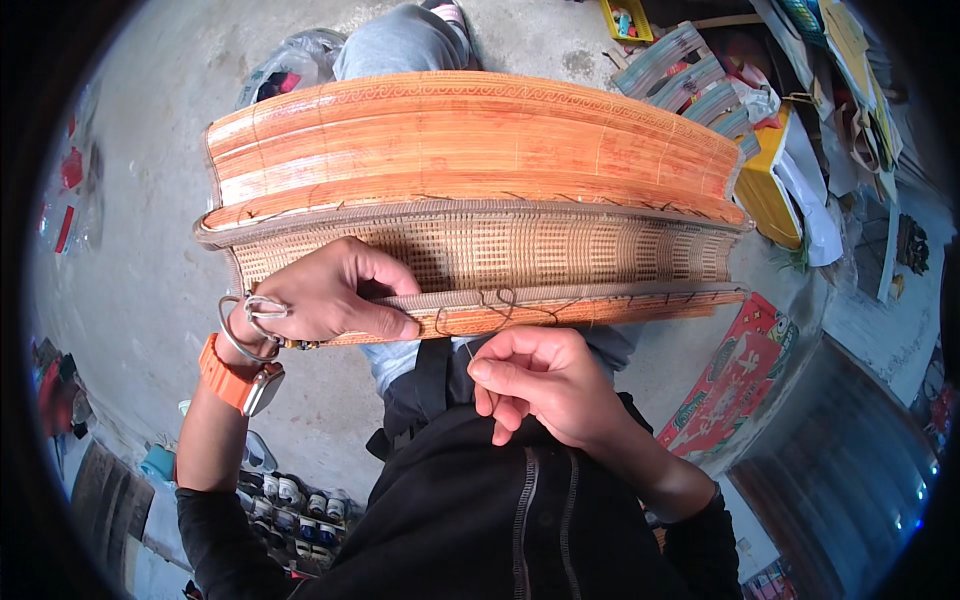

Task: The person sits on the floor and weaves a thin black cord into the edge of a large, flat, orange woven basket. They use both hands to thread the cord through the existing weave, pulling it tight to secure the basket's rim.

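A folded bamboo mat (470, 150) with orange slats, a tan woven underside and grey-brown edge binding lies across my lap. My left hand (340, 285) is closed on its near edge, thumb on the orange side and fingers over the binding. Just right of that grip, dark thread (505, 300) loops loosely over the bound edge. Below the loops, my right hand (535, 380) pinches a thin, pale needle (470, 350) between thumb and forefinger. Its other fingers are curled. Dark stitches run along the binding to the right.
Past the mat's right end stand a yellow box (775, 180) and piled papers. A red printed sheet (733, 375) lies on the concrete floor. Several shoes (290, 500) are grouped at lower left. Beyond the mat are a clear plastic bag (300, 60) and a grey-clad knee (400, 45).
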{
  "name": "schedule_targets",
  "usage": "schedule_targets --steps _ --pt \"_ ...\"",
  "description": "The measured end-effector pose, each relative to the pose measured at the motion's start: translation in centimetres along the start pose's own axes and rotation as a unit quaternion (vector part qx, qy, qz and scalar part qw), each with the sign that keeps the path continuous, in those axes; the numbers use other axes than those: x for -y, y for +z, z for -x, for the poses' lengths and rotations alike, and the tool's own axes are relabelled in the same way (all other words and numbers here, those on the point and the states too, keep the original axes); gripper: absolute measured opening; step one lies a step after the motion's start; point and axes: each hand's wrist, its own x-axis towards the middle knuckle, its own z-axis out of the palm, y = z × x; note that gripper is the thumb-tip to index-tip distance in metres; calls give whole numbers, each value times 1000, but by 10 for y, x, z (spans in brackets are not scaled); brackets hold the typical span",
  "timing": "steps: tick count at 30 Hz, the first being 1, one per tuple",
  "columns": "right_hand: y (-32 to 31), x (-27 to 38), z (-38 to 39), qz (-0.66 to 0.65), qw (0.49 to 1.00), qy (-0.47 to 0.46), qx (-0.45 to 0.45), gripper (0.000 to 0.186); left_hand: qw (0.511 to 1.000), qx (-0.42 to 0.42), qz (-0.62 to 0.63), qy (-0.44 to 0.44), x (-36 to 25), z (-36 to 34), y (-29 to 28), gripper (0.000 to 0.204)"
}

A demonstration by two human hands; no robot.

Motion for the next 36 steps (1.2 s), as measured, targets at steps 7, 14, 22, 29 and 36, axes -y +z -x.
schedule_targets --steps 7,14,22,29,36 --pt "1 -2 -2 -1 1000 5 -7 16 1000 -12 -7 7 -1 1 2 21" --pt "4 -4 -3 -16 1000 13 -22 17 1000 -15 -10 3 -3 3 3 20" --pt "12 -4 -4 -79 994 26 -66 17 993 -54 -68 85 3 7 11 17" --pt "25 -17 -11 -167 978 -20 -120 19 939 -131 -222 229 -10 17 25 19" --pt "8 30 46 307 946 -77 -74 24 858 -223 -376 270 -17 35 42 13"
